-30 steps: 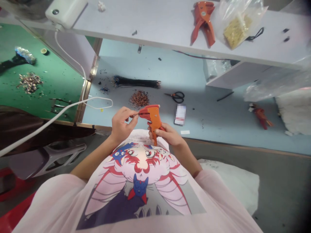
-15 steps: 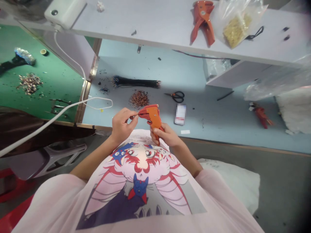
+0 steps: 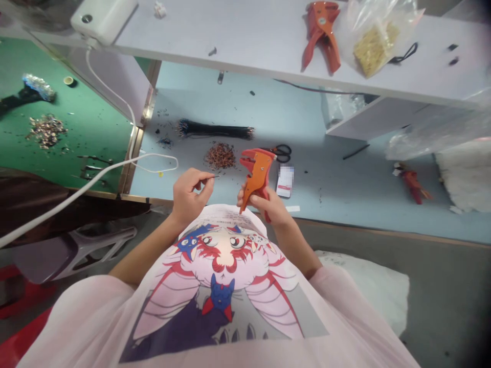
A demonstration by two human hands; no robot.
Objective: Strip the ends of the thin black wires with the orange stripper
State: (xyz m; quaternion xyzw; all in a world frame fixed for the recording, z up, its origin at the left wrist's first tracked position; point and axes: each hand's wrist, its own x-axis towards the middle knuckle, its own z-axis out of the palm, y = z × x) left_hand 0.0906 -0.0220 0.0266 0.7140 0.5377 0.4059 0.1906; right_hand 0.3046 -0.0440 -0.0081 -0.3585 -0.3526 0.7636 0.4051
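Orange wire stripper (image 3: 258, 174), tilted upright, beside a thin, seemingly black wire (image 3: 212, 177).

The person's left hand (image 3: 187, 197) pinches a thin dark wire (image 3: 210, 177) near an orange plastic wire stripper (image 3: 258, 174) gripped in the right hand (image 3: 264, 202). Black-handled scissors (image 3: 282, 152) and reddish-brown wire scraps (image 3: 220, 156) lie beyond on a pale blue workbench (image 3: 326, 189).
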